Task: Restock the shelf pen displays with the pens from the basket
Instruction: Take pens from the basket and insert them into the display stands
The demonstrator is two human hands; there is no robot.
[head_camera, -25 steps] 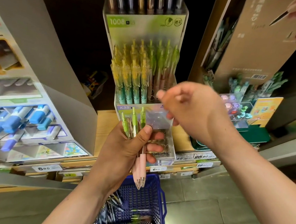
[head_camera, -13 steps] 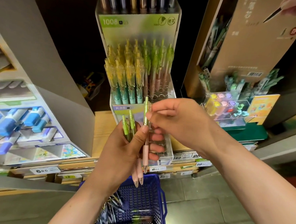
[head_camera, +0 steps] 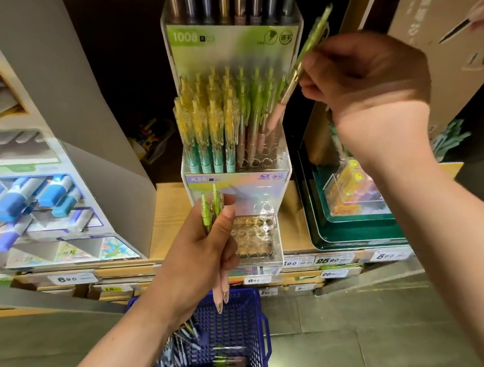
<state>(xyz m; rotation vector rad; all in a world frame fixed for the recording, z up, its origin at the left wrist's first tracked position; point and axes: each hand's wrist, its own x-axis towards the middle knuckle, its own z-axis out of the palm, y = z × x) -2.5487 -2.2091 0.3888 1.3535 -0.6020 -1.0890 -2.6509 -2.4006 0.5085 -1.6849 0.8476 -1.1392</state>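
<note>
Green-and-pink pen pinched in right hand, tip down over clear acrylic display at its pink row, left hand gripped spare pens above blue basket, more pens inside.

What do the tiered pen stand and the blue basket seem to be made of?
Pen stand: likely clear acrylic, glossy; you see pens and shelf through its walls. Basket: probably moulded plastic, matte blue; its walls are an even grid of holes.
</note>
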